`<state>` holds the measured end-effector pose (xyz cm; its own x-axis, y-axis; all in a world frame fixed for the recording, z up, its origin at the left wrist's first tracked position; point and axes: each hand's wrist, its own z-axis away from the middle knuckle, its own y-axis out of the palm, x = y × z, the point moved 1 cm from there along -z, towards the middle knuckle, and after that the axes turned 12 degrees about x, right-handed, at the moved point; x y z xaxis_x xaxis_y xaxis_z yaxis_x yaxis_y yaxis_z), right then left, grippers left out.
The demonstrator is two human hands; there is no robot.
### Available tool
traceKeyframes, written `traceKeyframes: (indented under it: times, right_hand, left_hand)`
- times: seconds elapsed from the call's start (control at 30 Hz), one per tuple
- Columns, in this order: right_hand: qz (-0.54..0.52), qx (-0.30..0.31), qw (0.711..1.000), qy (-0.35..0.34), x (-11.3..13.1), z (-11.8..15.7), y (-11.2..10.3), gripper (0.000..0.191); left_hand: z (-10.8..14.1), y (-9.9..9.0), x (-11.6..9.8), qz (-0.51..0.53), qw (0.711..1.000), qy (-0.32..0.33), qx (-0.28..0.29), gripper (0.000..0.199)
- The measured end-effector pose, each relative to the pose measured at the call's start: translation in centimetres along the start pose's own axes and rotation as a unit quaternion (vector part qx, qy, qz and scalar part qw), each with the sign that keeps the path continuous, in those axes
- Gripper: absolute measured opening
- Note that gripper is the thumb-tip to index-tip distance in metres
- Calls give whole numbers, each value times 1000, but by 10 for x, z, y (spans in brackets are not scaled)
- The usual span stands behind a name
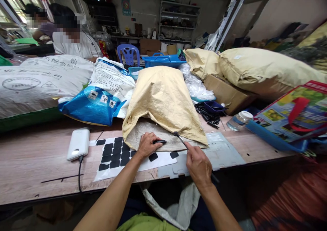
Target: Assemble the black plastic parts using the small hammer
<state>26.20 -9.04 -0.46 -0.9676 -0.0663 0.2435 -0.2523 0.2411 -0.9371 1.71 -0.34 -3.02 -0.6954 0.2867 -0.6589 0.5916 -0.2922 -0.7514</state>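
Observation:
My left hand (147,145) rests at the open mouth of a yellow woven sack (163,98), closed on a small black piece (159,141). In my right hand (199,164) is a thin tool (181,139) with a metallic shaft and a dark rounded tip; its exact kind is unclear. The tip is over the sack's mouth, a little right of the black piece. Below my left hand lies a white sheet with rows of black rounded squares (116,152). A grey flat sheet (224,152) lies under the sack's right corner.
A white power bank (78,144) with a cable lies at left. Blue-and-white (102,91) and white sacks (43,84) stand behind it. To the right are black pieces (208,113), a lidded jar (239,120) and a blue tray (278,135). Two people sit at back left.

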Motion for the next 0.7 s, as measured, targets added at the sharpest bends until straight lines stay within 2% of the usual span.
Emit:
traceKeyframes:
  times: [0.17,0.23,0.3,0.37,0.47,0.57,0.7]
  right_hand:
    - [57,-10,998,3,-19,-3,4,42]
    - [38,-27,999,1,-15,-5,3,37]
    - [-28,-32,999,-19,-4,-10,4,31]
    - [-143,-1,988,-57,9,-19,8,31]
    - [-269,93,953,-104,30,-34,18,30]
    - [-244,155,946,-148,44,-43,27,23]
    - [-165,179,953,-182,47,-48,31,12]
  left_hand:
    - [0,-2,2,0,1000,6,12,19]
    - [1,-2,3,-4,1000,14,12,21]
    - [1,-1,3,-9,1000,23,12,21]
    - [2,-1,3,-14,999,34,10,22]
    - [3,1,2,-20,998,52,10,23]
    - [3,3,3,-24,997,72,16,25]
    - [4,4,4,-30,995,93,21,27]
